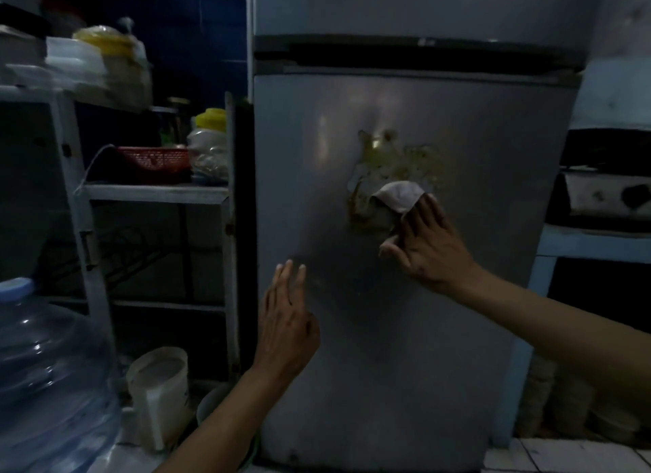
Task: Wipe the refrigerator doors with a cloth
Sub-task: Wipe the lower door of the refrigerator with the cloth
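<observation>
White cloth (400, 196) pressed to grey refrigerator door (475, 191) under right hand (428, 247), left hand (287, 326) flat, empty, no legible writing

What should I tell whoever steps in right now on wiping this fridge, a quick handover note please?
Right hand: pressing the white cloth flat against the lower refrigerator door, at the lower edge of the yellowish residue patch.
Left hand: open, empty, fingers at the door's lower left.
Done: cannot tell how much has been wiped; the patch is plainly still there.
Left: scrub that patch, finish the lower door, then the upper door.
</observation>
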